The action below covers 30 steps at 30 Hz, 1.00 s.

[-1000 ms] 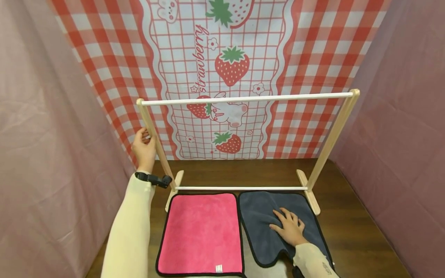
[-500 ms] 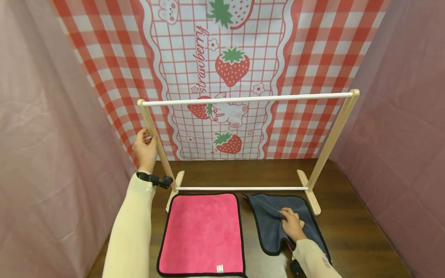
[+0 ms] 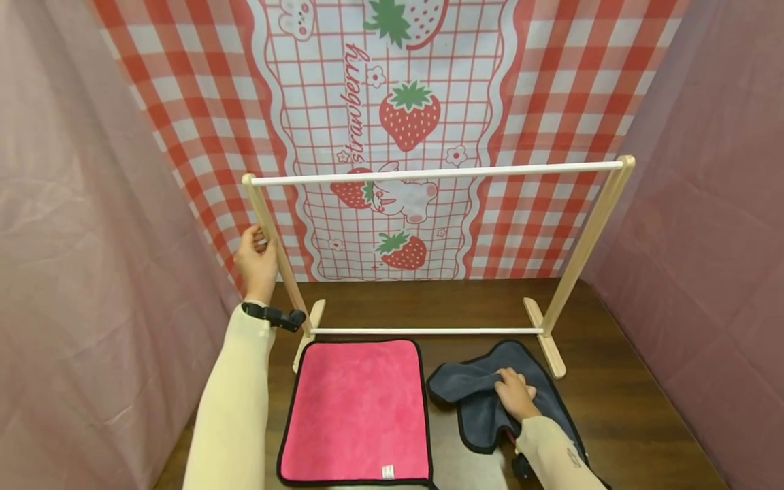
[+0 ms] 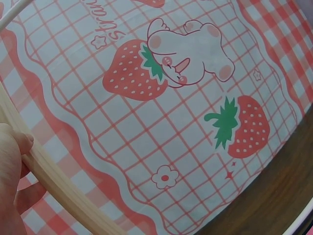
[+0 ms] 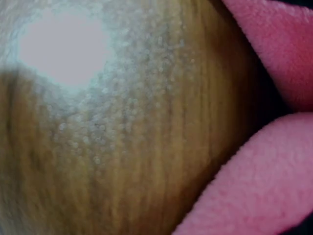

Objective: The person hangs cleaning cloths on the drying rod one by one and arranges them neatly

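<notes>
My left hand (image 3: 256,262) holds the left wooden post (image 3: 283,272) of a drying rack, thumb and fingers around it; the left wrist view shows the thumb and a finger on the pale post (image 4: 58,191). My right hand (image 3: 516,395) grips a bunched fold of a dark grey-blue towel (image 3: 484,418) with black edging. The towel's left part is folded over on itself and its front edge is rumpled. In the right wrist view only its pink underside (image 5: 264,176) and the table show; the fingers are out of that view.
A pink towel (image 3: 355,408) with black edging and a small white tag lies flat, left of the grey-blue one. The rack's white top bar (image 3: 435,174) and low bar (image 3: 422,331) span behind both towels, above the brown wooden table (image 3: 637,401). A strawberry-print cloth (image 3: 392,136) hangs behind.
My right hand has gone from lying spread on the grey-blue towel to gripping it; the towel has bunched up and its left part has drawn forward. The left hand stays on the post.
</notes>
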Available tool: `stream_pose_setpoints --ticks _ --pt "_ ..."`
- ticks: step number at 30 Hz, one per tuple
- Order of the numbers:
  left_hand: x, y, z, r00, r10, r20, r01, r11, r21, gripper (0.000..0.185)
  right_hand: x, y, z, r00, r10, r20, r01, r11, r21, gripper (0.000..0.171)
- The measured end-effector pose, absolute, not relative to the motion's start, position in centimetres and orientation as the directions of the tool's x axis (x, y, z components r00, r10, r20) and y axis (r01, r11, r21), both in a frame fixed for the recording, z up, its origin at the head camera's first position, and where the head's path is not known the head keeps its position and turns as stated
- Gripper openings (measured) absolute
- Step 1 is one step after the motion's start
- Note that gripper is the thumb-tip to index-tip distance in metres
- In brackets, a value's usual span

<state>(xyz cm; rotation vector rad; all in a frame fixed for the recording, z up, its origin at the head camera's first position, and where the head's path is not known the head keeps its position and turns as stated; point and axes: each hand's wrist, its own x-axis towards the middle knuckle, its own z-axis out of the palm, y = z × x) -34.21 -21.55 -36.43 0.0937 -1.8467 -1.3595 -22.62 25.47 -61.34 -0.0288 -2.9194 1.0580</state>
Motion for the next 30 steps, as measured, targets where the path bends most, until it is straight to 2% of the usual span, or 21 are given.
stream_pose_setpoints --ticks 4,10,16,23,30 --pt "-34.13 -21.56 -36.42 -0.664 -0.499 0.557 0.378 0.418 0.826 0.033 -22.54 25.34 -61.2 -1.0 0.028 -0.011 0.028 0.784 -0.62 0.022" --pt "-34.17 -21.48 -36.33 -0.653 -0.499 0.57 0.394 0.419 0.818 0.032 -22.53 25.46 -61.09 -1.0 0.006 0.011 -0.002 0.798 -0.603 0.013" --pt "-34.2 -21.56 -36.48 -0.657 -0.496 0.568 0.39 0.42 0.819 0.032 -22.6 25.65 -61.33 -1.0 0.013 0.007 0.006 0.789 -0.614 0.027" --pt "-34.09 -21.52 -36.48 -0.677 -0.488 0.551 0.382 0.407 0.829 0.034 -22.05 25.28 -61.58 -0.995 0.054 0.08 -0.009 0.777 -0.63 0.013" --pt "-34.14 -21.75 -36.53 -0.678 -0.481 0.555 0.379 0.419 0.825 0.034 -21.78 24.82 -61.44 -0.984 0.08 0.161 -0.041 0.77 -0.637 0.03"
